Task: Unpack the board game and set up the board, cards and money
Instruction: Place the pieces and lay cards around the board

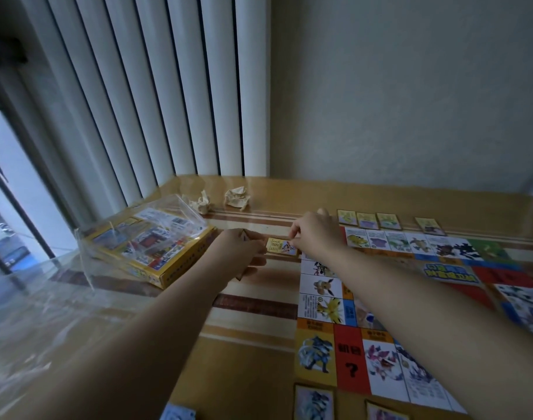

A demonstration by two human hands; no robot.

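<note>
Striped wooden table (pixel 247 368) in a corner, blinds (pixel 156 86) behind, wall (pixel 410 86) right: board (pixel 321 286) flat at right, box (pixel 156 253) well apart left, and between them right hand (pixel 315 234) pinches a card (pixel 281 247), left hand (pixel 241 253) grips a card stack (pixel 244 237).

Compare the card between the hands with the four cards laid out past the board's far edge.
The held card is pinched by the right hand; the four far-edge cards lie untouched on the table. The held card sits off the board's far left corner, long side across the view; the far-edge cards form a row beyond its far edge. Both are small picture cards, face up.
</note>
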